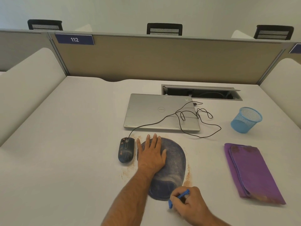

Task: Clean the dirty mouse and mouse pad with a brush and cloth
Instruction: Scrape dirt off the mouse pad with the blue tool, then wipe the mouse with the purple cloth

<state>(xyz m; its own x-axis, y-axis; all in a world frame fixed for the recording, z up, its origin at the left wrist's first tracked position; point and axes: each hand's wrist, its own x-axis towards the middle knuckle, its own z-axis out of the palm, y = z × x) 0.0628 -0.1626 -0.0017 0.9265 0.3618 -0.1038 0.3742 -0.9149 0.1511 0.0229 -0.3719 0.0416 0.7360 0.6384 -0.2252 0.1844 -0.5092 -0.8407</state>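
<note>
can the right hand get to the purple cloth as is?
Probably yes for the path: bare desk lies between the right hand and the purple cloth. But it grips the blue brush, so grasping looks awkward.

A white bench fills the view, flanked by curved white side dividers; behind it stands a tan partition panel with a blue label reading 112; three black mesh chair backs rise beyond — pale wall behind, evenly lit.
</note>
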